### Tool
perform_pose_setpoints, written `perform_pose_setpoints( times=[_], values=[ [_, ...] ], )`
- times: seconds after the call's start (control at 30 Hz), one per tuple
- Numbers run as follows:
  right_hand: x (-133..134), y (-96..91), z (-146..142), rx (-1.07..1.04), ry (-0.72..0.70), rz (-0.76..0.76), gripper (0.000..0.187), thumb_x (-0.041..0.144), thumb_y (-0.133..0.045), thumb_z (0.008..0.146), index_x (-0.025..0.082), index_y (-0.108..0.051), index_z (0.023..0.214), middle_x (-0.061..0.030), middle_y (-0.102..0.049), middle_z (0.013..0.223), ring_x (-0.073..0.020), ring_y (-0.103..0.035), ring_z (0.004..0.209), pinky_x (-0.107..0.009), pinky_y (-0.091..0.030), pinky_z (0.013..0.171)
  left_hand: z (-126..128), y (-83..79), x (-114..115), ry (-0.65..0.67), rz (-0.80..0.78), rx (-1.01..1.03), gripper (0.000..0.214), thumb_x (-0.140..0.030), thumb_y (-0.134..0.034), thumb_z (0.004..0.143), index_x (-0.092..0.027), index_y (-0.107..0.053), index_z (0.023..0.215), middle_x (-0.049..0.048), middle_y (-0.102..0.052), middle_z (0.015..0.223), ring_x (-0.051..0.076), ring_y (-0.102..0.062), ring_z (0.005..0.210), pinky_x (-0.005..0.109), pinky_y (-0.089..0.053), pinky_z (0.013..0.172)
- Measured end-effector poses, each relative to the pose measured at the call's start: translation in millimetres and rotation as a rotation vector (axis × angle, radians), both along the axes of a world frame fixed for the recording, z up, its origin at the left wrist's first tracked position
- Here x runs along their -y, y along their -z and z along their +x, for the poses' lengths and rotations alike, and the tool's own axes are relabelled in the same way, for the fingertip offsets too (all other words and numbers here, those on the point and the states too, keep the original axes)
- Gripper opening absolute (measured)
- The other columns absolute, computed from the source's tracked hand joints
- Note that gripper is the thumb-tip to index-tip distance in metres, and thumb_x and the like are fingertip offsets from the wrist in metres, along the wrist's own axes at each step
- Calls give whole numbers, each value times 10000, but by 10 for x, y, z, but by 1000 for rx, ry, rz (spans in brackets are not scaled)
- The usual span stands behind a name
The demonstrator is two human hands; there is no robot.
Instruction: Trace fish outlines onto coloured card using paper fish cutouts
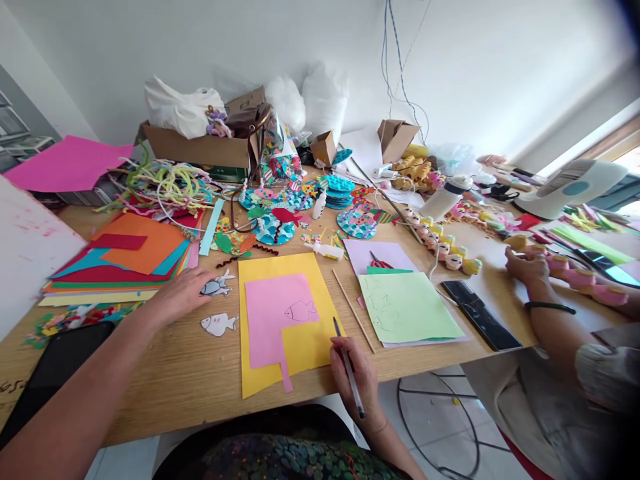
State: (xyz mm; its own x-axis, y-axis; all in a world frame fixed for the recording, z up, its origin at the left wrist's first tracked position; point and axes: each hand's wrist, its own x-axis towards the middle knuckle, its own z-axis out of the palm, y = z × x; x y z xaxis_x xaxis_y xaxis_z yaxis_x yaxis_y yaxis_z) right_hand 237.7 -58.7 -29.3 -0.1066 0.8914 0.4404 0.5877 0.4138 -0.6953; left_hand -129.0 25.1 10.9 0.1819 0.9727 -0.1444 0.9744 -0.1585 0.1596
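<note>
My right hand (356, 375) is closed around a pencil (349, 367) at the table's front edge, its tip resting on a yellow sheet (307, 347). On that sheet lies a pink paper (273, 317) with a small fish outline drawn on it (301, 311). My left hand (181, 293) reaches out to the left, fingers on a grey paper fish cutout (216, 287). A second white fish cutout (219, 325) lies just below it on the wooden table (190, 380).
A stack of coloured paper (125, 260) sits at the left, a black tablet (55, 367) nearer me. Light green sheets (406, 308), scissors (380, 262), a wooden stick (353, 311), glue bottles and paper fish discs fill the middle. Another person's hands (525, 267) work at the right beside a phone (480, 315).
</note>
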Motion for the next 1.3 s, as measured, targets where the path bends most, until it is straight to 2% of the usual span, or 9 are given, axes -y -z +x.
perform_pose_setpoints(
  times=[0.13, 0.27, 0.47, 0.67, 0.77, 0.87, 0.93, 1.1, 1.3],
  values=[
    [4, -22, -2, 12, -9, 11, 119, 180, -465, 827, 179, -546, 913, -21, -607, 720, -115, -588, 632, -220, -481, 579, 44, 6, -28, -13, 9, -5, 312, -289, -494, 668, -195, -574, 955, 86, -615, 994, 253, -552, 982, 334, -431, 844],
    [5, -40, -2, 37, -13, 31, 125, 161, -463, 822, 174, -541, 918, -21, -608, 725, -114, -592, 630, -214, -477, 576, 72, -67, -21, -13, 27, 7, 264, -272, -485, 647, -189, -546, 890, 91, -610, 961, 262, -551, 965, 333, -435, 810],
    [-2, -7, 2, 44, -12, 35, 123, 153, -459, 824, 177, -532, 921, -26, -611, 732, -114, -593, 637, -217, -476, 585, 33, -228, 136, -38, 15, 78, 286, -308, -451, 695, -209, -528, 953, 65, -606, 1005, 248, -557, 972, 323, -443, 795],
    [-8, 5, 5, 68, -26, 29, 129, 152, -459, 826, 176, -533, 928, -20, -611, 727, -116, -597, 635, -218, -477, 583, 104, -111, 398, 64, -101, 141, 282, -326, -497, 714, -235, -578, 968, 52, -611, 1066, 249, -533, 1050, 347, -404, 885],
    [-4, -3, 5, 70, -21, 33, 121, 163, -457, 828, 174, -539, 917, -31, -622, 738, -124, -604, 646, -224, -481, 580, 111, -113, 432, 24, -66, 106, 319, -363, -539, 690, -227, -590, 974, 62, -596, 1089, 274, -520, 1075, 354, -411, 876],
    [0, -10, 1, 76, -7, 36, 118, 172, -458, 826, 176, -546, 906, -47, -638, 766, -134, -614, 674, -231, -487, 589, 92, -177, 363, -81, 7, 55, 335, -359, -466, 744, -191, -569, 1014, 78, -579, 1075, 274, -548, 1018, 345, -437, 816],
    [1, -19, -2, 79, -6, 35, 117, 169, -458, 822, 178, -547, 898, -42, -639, 754, -130, -612, 662, -228, -486, 583, 87, -189, 277, -102, 24, 34, 330, -309, -419, 768, -171, -559, 1034, 82, -579, 1036, 257, -561, 982, 335, -438, 808],
    [5, -55, -2, 65, -26, 24, 126, 152, -456, 819, 177, -543, 908, -27, -619, 724, -116, -599, 633, -215, -479, 566, 102, -61, 57, -93, 20, 9, 357, -296, -477, 711, -161, -564, 1029, 112, -584, 1026, 264, -557, 978, 351, -434, 835],
    [12, -84, -2, 53, -33, 3, 123, 174, -457, 827, 180, -546, 911, -29, -615, 725, -117, -592, 626, -217, -472, 561, 104, -12, -24, -57, 14, -5, 200, -249, -472, 668, -199, -547, 846, 81, -609, 939, 244, -570, 907, 316, -452, 742]
  ],
)
